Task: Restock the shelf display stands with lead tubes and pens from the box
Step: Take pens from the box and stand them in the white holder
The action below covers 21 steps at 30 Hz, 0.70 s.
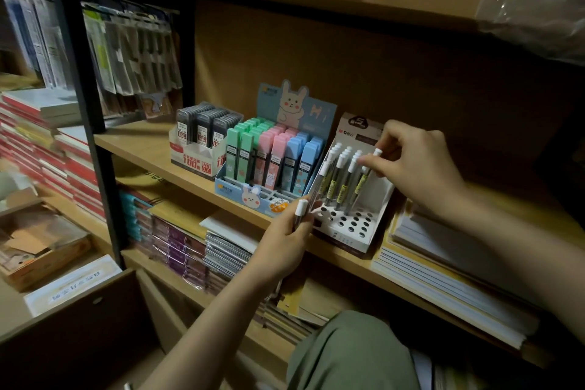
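The right hand (421, 165) pinches the white cap of a lead tube (364, 182) between thumb and fingertips, the tube slanting down and to the left toward the white stand (357, 231) near the shelf's front edge. Its long axis runs parallel to the tubes already seated in the stand's back rows, with open holes just below and in front. The left hand (285, 244), curled around a few spare tubes (300, 210), waits touching the stand's left front corner, so the right is nearer.
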Tool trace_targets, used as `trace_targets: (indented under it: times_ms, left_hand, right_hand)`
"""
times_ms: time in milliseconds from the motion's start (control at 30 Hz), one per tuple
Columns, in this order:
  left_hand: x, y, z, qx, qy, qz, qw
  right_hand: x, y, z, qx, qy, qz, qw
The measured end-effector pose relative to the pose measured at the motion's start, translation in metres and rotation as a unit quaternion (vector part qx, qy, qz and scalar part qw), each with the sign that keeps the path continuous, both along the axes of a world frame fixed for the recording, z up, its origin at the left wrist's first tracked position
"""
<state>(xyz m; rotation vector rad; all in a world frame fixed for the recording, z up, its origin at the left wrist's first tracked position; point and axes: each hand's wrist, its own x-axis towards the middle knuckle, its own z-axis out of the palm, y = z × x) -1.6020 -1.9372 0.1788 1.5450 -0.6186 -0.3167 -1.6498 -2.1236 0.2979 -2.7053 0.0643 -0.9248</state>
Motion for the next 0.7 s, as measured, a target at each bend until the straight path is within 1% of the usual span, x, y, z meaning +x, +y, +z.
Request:
trace_targets:
  times_ms: [100, 167, 267, 433, 500, 567, 600, 633, 667, 700]
  left_hand:
    - [0.001, -0.006, -0.004, 0.012, 0.001, 0.002, 1.0]
    - [0.003, -0.006, -0.007, 0.013, 0.011, 0.009, 1.0]
    - [0.006, -0.006, -0.007, 0.018, 0.025, 0.017, 0.999]
    - [0.004, -0.004, 0.0, 0.013, 0.048, 0.005, 0.999]
    - [0.0, -0.002, 0.003, -0.016, 0.06, -0.018, 0.998]
    - [-0.005, -0.002, 0.009, -0.058, 0.093, -0.046, 0.993]
    - [-0.007, -0.001, 0.011, -0.071, 0.104, -0.056, 0.99]
    - [-0.009, 0.0, 0.013, -0.08, 0.109, -0.066, 0.989]
    - [-0.011, 0.002, 0.015, -0.088, 0.111, -0.081, 0.987]
    - [-0.012, 0.004, 0.018, -0.094, 0.108, -0.1, 0.984]
  right_hand:
    - [0.003, 0.005, -0.003, -0.023, 0.017, 0.006, 1.0]
    - [0.002, 0.005, -0.004, -0.031, 0.002, 0.015, 0.999]
    - [0.0, 0.003, -0.006, -0.073, -0.018, 0.009, 0.997]
    - [0.002, -0.001, -0.006, -0.113, -0.021, -0.013, 0.993]
    - [0.002, 0.0, -0.006, -0.153, 0.007, -0.026, 0.988]
    - [0.0, 0.003, -0.009, -0.197, 0.051, -0.036, 0.978]
    - [-0.001, 0.005, -0.009, -0.203, 0.058, -0.038, 0.977]
    - [-0.002, 0.006, -0.008, -0.194, 0.051, -0.037, 0.979]
    - [-0.004, 0.008, -0.007, -0.16, 0.034, -0.029, 0.986]
    - [-0.006, 0.01, -0.006, -0.096, 0.014, -0.011, 0.995]
